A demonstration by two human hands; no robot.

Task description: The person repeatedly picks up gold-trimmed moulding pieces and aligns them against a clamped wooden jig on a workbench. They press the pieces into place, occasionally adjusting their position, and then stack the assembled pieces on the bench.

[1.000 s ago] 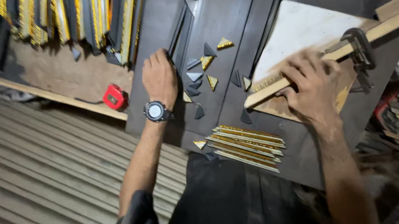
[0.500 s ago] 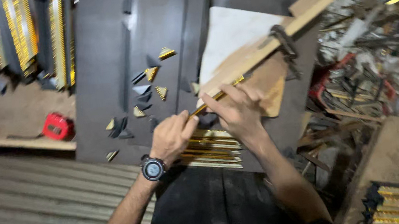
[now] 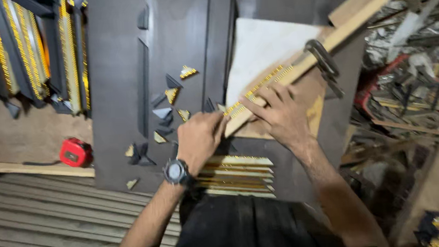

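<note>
Working left to right from the wooden guide rail (image 3: 359, 16) as our landmark, we have the red tape measure (image 3: 76, 152) lying far to its left, on the board beside the dark worktop (image 3: 115, 96). Nearer the rail, small triangular offcuts (image 3: 171, 93) are scattered over that worktop. Our left hand (image 3: 199, 140) sits at the rail's lower end, its fingers curled shut around the near end of the gold-patterned moulding strip (image 3: 259, 87), though we cannot tell how firmly. Our right hand (image 3: 280, 115) lies just right of it, its fingers (image 3: 270, 93) spread flat, pressing the strip against the rail. The metal clamp (image 3: 323, 62) grips the rail further up. A stack of cut strips (image 3: 238, 176) lies below the rail's lower end.

To do this well, we judge the strip must sit flush along the rail, pressed evenly, with fingertips clear of the end being worked.

Against 0.5 s ago, both hands have closed in on the strip's end, and against 1 s ago the left hand has left the offcuts.
</note>
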